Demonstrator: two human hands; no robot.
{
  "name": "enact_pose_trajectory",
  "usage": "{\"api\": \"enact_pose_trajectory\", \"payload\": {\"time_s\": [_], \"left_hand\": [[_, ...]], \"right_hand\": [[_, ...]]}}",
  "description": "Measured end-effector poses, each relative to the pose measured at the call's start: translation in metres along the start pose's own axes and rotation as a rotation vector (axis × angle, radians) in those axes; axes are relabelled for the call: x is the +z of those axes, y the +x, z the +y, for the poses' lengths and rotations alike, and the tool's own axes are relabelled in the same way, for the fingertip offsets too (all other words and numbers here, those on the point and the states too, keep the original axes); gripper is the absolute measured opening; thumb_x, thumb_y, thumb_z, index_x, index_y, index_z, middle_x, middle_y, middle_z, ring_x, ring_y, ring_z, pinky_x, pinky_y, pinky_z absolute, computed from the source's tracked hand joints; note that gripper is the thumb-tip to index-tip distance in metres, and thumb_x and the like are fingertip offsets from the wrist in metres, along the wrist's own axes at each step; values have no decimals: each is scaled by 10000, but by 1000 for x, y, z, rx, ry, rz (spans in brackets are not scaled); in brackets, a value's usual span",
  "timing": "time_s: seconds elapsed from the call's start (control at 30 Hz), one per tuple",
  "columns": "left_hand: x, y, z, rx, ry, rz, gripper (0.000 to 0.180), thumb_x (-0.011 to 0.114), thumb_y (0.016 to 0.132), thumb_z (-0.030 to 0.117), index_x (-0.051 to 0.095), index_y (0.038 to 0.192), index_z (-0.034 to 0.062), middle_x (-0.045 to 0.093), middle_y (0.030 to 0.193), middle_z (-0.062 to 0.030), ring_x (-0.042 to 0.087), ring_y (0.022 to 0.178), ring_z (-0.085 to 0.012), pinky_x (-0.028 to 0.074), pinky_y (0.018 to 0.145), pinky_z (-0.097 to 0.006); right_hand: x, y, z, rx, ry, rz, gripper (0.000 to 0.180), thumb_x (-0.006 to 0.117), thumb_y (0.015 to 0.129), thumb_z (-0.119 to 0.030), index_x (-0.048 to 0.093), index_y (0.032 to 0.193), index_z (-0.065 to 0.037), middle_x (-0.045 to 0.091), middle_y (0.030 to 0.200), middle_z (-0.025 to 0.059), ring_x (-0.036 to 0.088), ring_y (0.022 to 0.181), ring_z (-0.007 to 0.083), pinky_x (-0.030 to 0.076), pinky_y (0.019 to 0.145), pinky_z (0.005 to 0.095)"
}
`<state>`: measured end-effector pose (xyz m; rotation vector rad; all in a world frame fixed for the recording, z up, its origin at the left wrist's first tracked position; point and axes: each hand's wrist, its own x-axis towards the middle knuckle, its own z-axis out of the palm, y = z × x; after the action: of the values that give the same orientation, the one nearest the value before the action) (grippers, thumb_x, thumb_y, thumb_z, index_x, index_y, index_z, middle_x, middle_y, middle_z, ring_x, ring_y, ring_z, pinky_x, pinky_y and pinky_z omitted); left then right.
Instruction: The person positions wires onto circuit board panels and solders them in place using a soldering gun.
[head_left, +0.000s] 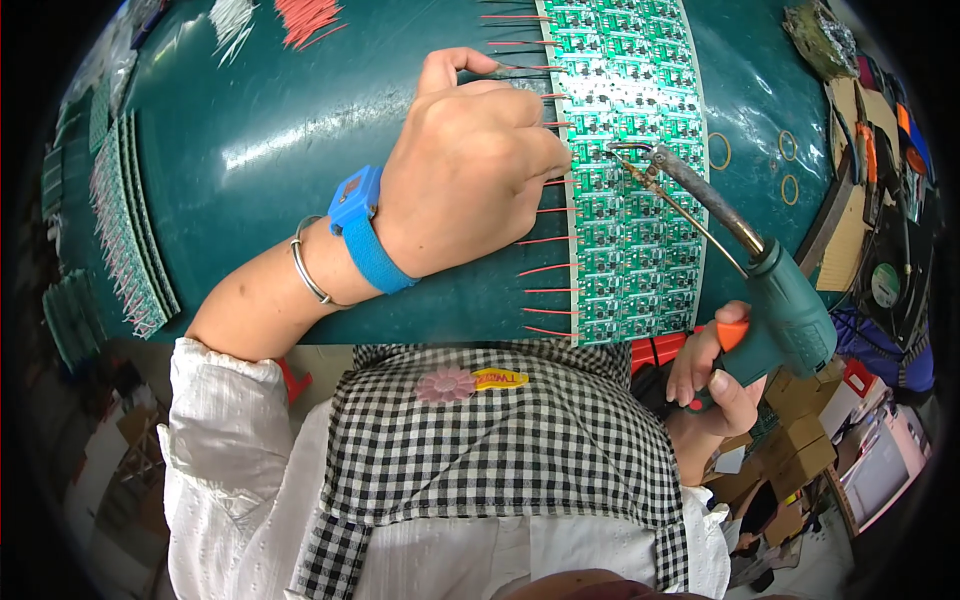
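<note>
A person's left hand (470, 175), wearing a blue wrist strap (365, 235) and metal bangle (308, 262), rests on a green surface (260, 140), its grip pinching a thin red wire (555, 125) at the left edge of a green circuit board panel (630, 170). The right hand (712, 375), its grip closed around a teal soldering gun (770, 290), holds the tip on the panel. Stacked green boards (130, 230) lie far left.
</note>
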<state>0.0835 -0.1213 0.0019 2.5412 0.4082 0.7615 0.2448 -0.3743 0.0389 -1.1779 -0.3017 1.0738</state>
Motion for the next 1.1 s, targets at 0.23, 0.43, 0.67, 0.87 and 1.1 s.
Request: {"api": "enact_pose_trajectory", "payload": {"time_s": [0.23, 0.43, 0.67, 0.87, 1.1], "left_hand": [[2, -2, -1, 0, -3, 4, 205, 770, 612, -24, 723, 740, 129, 518, 600, 23, 553, 598, -147, 435, 874, -411], [2, -1, 0, -4, -3, 5, 201, 776, 611, -17, 722, 739, 128, 520, 602, 21, 555, 601, -148, 437, 871, -408], [1, 0, 1, 9, 34, -12, 198, 777, 613, -10, 723, 742, 131, 530, 614, 19, 563, 613, -155, 436, 876, -409], [1, -1, 1, -8, 13, -3, 200, 771, 611, -16, 723, 741, 129, 515, 605, 20, 546, 596, -154, 434, 880, -414], [3, -2, 1, -10, 9, 6, 200, 772, 612, -14, 722, 742, 129, 513, 604, 20, 544, 593, -154, 433, 881, -413]], "right_hand": [[6, -3, 3, 53, -60, -4, 481, 664, 751, -111, 438, 1126, 87, 501, 606, 108, 515, 452, 180, 486, 429, 310], [7, -4, 6, 64, -85, 17, 422, 680, 743, -96, 453, 1059, 68, 499, 610, 103, 518, 464, 180, 487, 452, 298], [4, -1, 1, 1, -57, 14, 505, 649, 747, -111, 437, 1158, 92, 479, 591, 91, 501, 449, 173, 477, 430, 299], [8, -1, 4, 35, -86, -1, 543, 663, 745, -130, 431, 1177, 103, 485, 595, 91, 501, 444, 170, 472, 419, 297], [2, -1, 4, 33, -109, -28, 569, 658, 754, -131, 403, 1201, 109, 487, 600, 92, 505, 443, 174, 482, 410, 312]]}}
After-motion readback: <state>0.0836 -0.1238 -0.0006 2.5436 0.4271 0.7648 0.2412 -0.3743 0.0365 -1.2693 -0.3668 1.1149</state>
